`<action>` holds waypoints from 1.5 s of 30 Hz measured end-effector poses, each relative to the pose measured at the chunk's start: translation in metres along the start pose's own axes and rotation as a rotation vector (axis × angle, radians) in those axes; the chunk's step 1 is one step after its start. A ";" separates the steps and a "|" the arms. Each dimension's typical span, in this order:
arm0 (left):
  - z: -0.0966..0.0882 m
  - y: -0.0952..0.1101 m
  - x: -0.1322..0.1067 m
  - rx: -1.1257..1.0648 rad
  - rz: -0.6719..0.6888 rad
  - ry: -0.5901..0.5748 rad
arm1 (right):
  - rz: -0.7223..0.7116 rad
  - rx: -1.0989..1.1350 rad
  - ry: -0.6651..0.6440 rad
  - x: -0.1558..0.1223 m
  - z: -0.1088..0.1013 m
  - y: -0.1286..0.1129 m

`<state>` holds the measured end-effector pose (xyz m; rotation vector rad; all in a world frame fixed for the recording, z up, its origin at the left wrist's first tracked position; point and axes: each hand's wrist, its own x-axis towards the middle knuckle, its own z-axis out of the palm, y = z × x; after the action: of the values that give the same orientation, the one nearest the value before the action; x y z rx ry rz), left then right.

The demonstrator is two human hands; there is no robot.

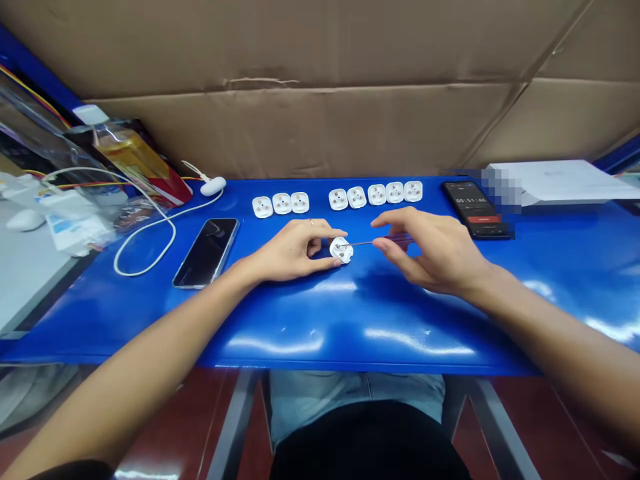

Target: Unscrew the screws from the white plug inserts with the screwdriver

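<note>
Between the thumb and a finger of my left hand [303, 250] is a small white plastic plug part [342, 251] with metal bits inside, held just over or on the blue table. My right hand [430, 250] grips a screwdriver [361, 243] by its handle, which the fingers partly hide. The thin shaft points left, and its tip meets the inside of the white part. Beyond my hands, similar white parts stand in a row: three in a left group [281, 204] and several in a right group [377, 195].
A dark phone [206, 253] lies left of my left hand. Another phone [475, 209] showing a timer lies at the right, near a white box [565, 180]. A white cable [173, 233] and a bottle [135, 157] are at the left. Cardboard [320, 127] stands behind the blue table [300, 320].
</note>
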<state>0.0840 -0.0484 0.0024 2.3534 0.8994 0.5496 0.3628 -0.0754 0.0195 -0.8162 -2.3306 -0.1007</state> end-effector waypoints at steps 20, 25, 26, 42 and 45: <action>-0.001 0.002 0.000 -0.005 -0.009 -0.022 | -0.103 0.066 -0.001 0.002 0.000 -0.005; 0.000 -0.001 0.000 0.013 0.007 -0.011 | -0.039 0.033 0.004 0.001 -0.001 -0.005; 0.000 -0.001 0.000 0.014 0.004 -0.010 | -0.022 0.011 0.016 0.001 -0.001 -0.005; 0.000 -0.001 -0.001 0.032 0.009 -0.031 | 0.036 -0.022 -0.031 0.001 0.000 -0.005; 0.000 -0.001 -0.001 0.032 0.017 -0.034 | -0.052 0.020 -0.007 0.002 -0.001 -0.005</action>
<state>0.0831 -0.0481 0.0020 2.3941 0.8798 0.5046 0.3593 -0.0792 0.0222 -0.7471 -2.3565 -0.0965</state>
